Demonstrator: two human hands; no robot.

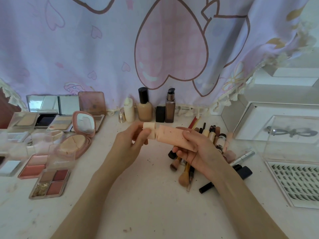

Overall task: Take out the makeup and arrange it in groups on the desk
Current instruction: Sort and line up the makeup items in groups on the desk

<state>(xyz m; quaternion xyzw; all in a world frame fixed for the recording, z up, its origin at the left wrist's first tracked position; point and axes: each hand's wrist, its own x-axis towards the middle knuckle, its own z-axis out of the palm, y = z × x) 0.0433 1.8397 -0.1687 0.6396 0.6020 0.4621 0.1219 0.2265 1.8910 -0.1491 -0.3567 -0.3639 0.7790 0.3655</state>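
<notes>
The white bench [151, 204] is lying bare and speckled nearest me, with my two forearms reaching out over it. To my left the palettes [50, 183] are sitting open in a cluster, with a round pink compact [76, 144] behind them and its mirror standing up. To my right a lash tray [296, 183] is lying flat, and the brushes [184, 171] and pencils are piling up just beneath my right hand [198, 152].

I am holding a peach tube [174, 138] level above the bench, over the near edge of that pile. My right hand is curling round its body, palm up, thumb pressing on top. My left hand [131, 142] is pinching the paler cap [149, 131] at the tube's left end, fingers bent round it.

Beyond the tube, bottles [145, 107] are standing upright in a row against the heart-print curtain [103, 49]. A clear box [284, 135] is sitting at far right.
</notes>
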